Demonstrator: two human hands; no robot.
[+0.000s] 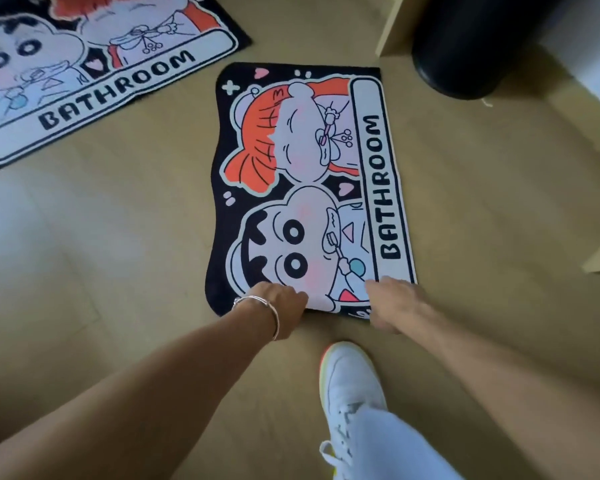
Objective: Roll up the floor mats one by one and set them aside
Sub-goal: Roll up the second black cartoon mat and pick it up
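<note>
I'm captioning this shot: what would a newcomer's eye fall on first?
The cartoon BATHROOM mat lying mid-floor stands out first, with the left hand and right hand holding its near edge. A second matching mat lies at upper left, and a white sneaker stands just below the hands.

Left hand (280, 304), right hand (392, 300), both gripping mat (293, 188)
</note>
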